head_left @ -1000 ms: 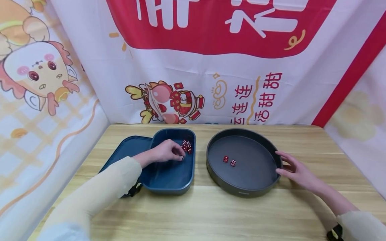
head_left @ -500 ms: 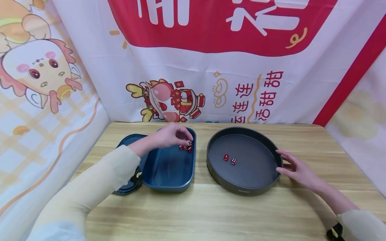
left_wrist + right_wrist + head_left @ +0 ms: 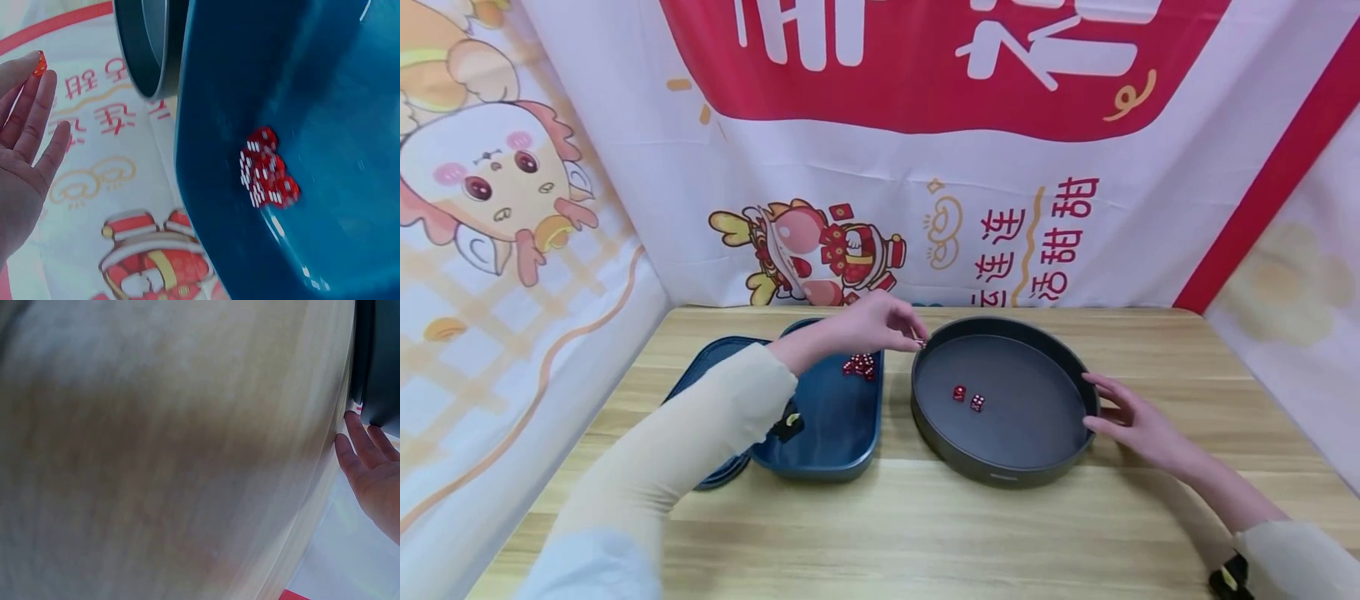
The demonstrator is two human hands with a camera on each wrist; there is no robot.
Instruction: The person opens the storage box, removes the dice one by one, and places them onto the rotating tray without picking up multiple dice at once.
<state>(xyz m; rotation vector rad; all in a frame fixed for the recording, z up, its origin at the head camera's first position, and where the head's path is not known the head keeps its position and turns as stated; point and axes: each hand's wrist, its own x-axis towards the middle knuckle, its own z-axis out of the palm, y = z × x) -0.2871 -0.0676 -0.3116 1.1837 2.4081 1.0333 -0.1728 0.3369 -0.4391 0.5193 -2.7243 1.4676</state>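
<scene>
Die (image 3: 921, 342) pinched in left fingers (image 3: 913, 330) | over tray (image 3: 1000, 477) rim | right fingers (image 3: 1101, 406) relaxed on rim

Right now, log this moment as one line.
left hand: pinches red die above round tray rim | right hand: steadies tray | two dice inside

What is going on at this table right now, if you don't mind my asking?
A person is handling red dice. The left hand pinches one red die in its fingers over the near-left rim of the round dark tray, which already holds two dice. A cluster of dice lies in the far corner of the blue case. The right hand rests with straight fingers against the tray's right rim.
</scene>
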